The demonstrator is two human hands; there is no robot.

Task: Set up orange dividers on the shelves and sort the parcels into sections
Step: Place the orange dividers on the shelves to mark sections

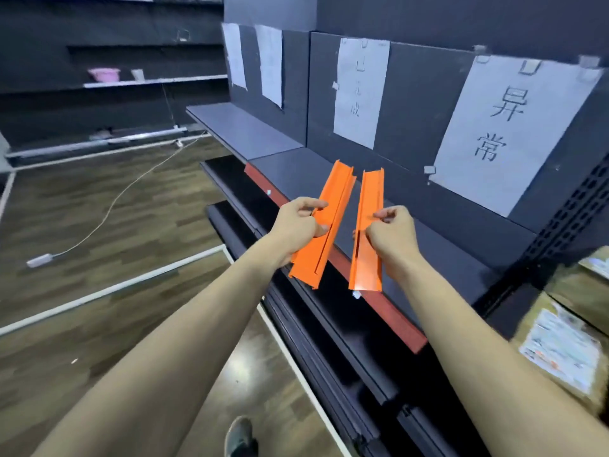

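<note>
Two bare forearms reach forward from the bottom of the view, each ending in a hand that holds one divider out over the dark grey metal shelf [296,174]. The left hand [298,224] pinches the left orange folded-metal divider strip [324,225] at its outer edge, thumb on top and fingers curled beneath. The right hand [392,234] grips the right orange folded-metal divider strip [367,232] the same way from the other side. Both strips are in the air, side by side with a narrow gap between them, long ends pointing toward the shelf's back panel, where white paper signs [507,133] are taped. Brown cardboard parcels with printed labels [560,351] sit at the lower right, apparently unsorted.

Judging by this, the divider stage is under way and neither strip is seated yet. The next move probably calls for lowering each strip square across the shelf, spaced to match the signs, before any parcel is moved.
</note>
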